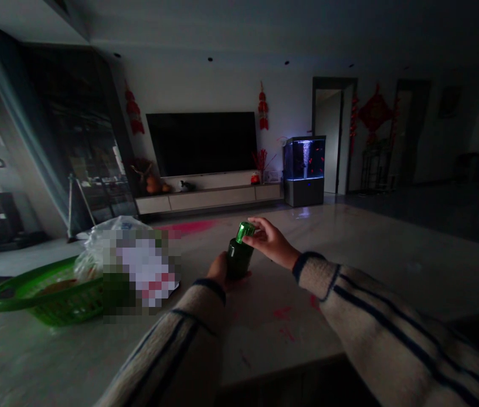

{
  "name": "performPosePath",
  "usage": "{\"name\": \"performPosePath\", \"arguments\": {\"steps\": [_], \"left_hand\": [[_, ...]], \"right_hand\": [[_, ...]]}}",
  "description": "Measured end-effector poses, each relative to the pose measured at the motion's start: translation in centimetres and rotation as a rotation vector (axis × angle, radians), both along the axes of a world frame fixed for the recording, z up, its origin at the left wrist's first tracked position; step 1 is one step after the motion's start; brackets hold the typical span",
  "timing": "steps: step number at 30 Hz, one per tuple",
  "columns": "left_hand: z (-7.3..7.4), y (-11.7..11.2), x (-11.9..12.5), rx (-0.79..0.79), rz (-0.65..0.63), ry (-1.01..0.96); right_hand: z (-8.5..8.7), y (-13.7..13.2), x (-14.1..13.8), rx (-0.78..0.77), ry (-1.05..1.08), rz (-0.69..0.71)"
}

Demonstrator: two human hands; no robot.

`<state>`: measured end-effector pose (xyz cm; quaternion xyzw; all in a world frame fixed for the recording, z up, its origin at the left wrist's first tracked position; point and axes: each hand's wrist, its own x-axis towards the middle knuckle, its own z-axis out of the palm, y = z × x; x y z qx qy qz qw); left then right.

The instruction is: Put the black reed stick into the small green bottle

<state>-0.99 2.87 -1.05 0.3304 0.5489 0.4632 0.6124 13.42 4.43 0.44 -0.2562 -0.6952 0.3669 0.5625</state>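
Observation:
A dark green bottle [238,259] is held over the table, tilted slightly to the right. Around its lower body my left hand [219,268] is closed, with most of the fingers hidden behind the bottle. At the top sits a shiny bright green cap [245,230]. My right hand [272,242] pinches this cap between thumb and fingers. Whether the cap is seated on the bottle or lifted a little, I cannot tell.
A pale table [307,333] with pink smears lies below my hands. To the left stand a green plastic basket [59,314] and a clear plastic bag [108,229]. Farther back are a television [203,144], a low cabinet [209,198] and a lit fish tank [305,161].

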Motion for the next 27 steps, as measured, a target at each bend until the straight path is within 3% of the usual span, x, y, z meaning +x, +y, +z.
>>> {"name": "performPosePath", "arguments": {"steps": [5, 27], "left_hand": [[-0.1, -0.2, 0.2, -0.018, -0.016, 0.026], [-0.3, -0.3, 0.1, -0.030, -0.010, 0.042]], "right_hand": [[-0.3, 0.1, 0.1, 0.023, -0.040, -0.067], [0.0, -1.0, 0.2, 0.048, -0.079, -0.066]]}}
